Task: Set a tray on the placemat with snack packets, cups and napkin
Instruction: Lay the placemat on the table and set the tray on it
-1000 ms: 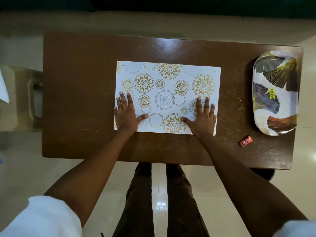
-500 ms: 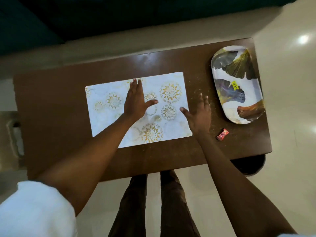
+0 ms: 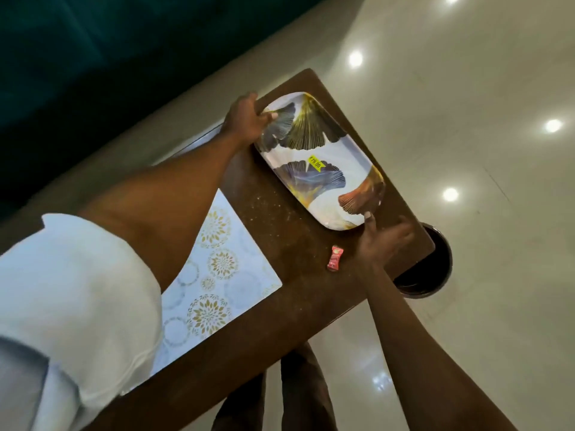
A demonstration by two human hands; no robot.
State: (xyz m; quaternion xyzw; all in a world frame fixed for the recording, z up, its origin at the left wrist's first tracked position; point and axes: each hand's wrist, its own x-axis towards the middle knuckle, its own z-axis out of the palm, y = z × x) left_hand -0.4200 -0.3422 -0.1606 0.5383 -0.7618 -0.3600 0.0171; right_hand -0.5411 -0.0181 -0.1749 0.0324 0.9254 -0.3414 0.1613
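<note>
**2 hands on the tray**

Your left hand (image 3: 245, 119) grips the far end of the leaf-patterned tray (image 3: 342, 150), thumb over the rim. Your right hand (image 3: 384, 241) is at the near end with 1 fingertip on the rim; its other fingers are blurred, so I cannot tell whether it grips. The tray sits at the tabletop's (image 3: 280, 219) right end, apart from the placemat (image 3: 217, 275). A red candy (image 3: 335, 258) lies near your right hand.

You stand on a shiny pale floor (image 3: 482, 290) with bright spots of light (image 3: 553, 125) on it. A brown tabletop (image 3: 264, 321) is before you. Behind it is something big and dark green (image 3: 93, 73). A round dark thing (image 3: 435, 269) sits by its corner.
</note>
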